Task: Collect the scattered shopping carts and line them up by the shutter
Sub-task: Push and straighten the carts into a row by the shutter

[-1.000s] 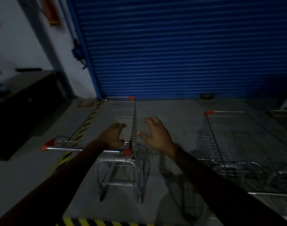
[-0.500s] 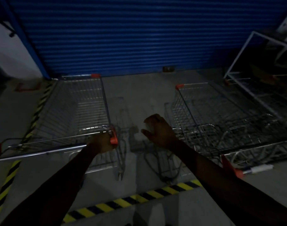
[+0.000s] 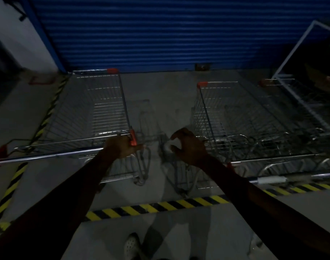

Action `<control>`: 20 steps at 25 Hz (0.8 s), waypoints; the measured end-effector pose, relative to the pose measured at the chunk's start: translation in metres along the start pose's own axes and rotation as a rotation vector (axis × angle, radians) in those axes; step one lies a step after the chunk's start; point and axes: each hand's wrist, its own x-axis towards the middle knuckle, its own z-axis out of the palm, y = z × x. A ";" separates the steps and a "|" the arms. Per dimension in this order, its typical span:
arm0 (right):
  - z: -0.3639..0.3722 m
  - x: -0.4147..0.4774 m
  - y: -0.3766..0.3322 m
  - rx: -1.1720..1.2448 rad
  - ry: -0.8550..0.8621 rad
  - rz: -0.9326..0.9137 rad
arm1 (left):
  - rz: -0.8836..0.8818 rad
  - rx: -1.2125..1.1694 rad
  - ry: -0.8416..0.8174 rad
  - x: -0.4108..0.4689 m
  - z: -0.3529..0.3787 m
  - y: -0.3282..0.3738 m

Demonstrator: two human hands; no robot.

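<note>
Logged: left hand (image 3: 121, 147) gripped cart handle (image 3: 53, 155) at its end; right hand (image 3: 188, 147) loosely open, empty. I judged two-handed, square push toward shutter (image 3: 160, 34) best.

Hazard tape (image 3: 156, 206) lies near a white shoe (image 3: 131, 246).

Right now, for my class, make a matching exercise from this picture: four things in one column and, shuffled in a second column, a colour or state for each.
Column A
1. left hand
2. right hand
3. shutter
4. floor tape

Column B
a. blue and ribbed
b. yellow and black stripes
c. grips the handle of the left cart
d. holds nothing, fingers loosely curled in the air

Pairs: 1-c, 2-d, 3-a, 4-b
</note>
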 end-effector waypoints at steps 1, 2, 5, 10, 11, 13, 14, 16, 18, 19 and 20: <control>-0.006 -0.011 0.012 -0.001 -0.015 -0.003 | -0.016 0.001 0.003 -0.002 0.006 0.022; -0.013 -0.023 0.026 -0.010 -0.027 -0.003 | -0.031 -0.001 0.028 -0.002 0.013 0.045; -0.030 -0.056 0.072 -0.082 0.000 -0.001 | -0.039 0.008 0.100 -0.006 0.037 0.111; -0.046 -0.097 0.126 -0.122 -0.025 0.028 | 0.019 0.057 0.091 -0.025 0.060 0.216; -0.049 -0.101 0.130 -0.132 -0.041 0.033 | 0.023 0.046 0.066 -0.029 0.064 0.231; -0.055 -0.111 0.136 -0.161 -0.076 0.067 | 0.039 0.054 0.021 -0.037 0.072 0.256; -0.055 -0.116 0.139 -0.171 -0.089 0.067 | 0.047 0.066 0.010 -0.042 0.075 0.264; -0.053 -0.125 0.145 -0.163 -0.101 0.066 | 0.063 0.087 -0.006 -0.052 0.077 0.277; -0.055 -0.132 0.146 -0.130 -0.116 0.076 | 0.070 0.099 -0.037 -0.060 0.080 0.285; -0.056 -0.134 0.144 -0.115 -0.120 0.077 | 0.069 0.100 -0.049 -0.063 0.082 0.287; -0.058 -0.138 0.141 -0.102 -0.118 0.079 | 0.061 0.097 -0.059 -0.065 0.085 0.288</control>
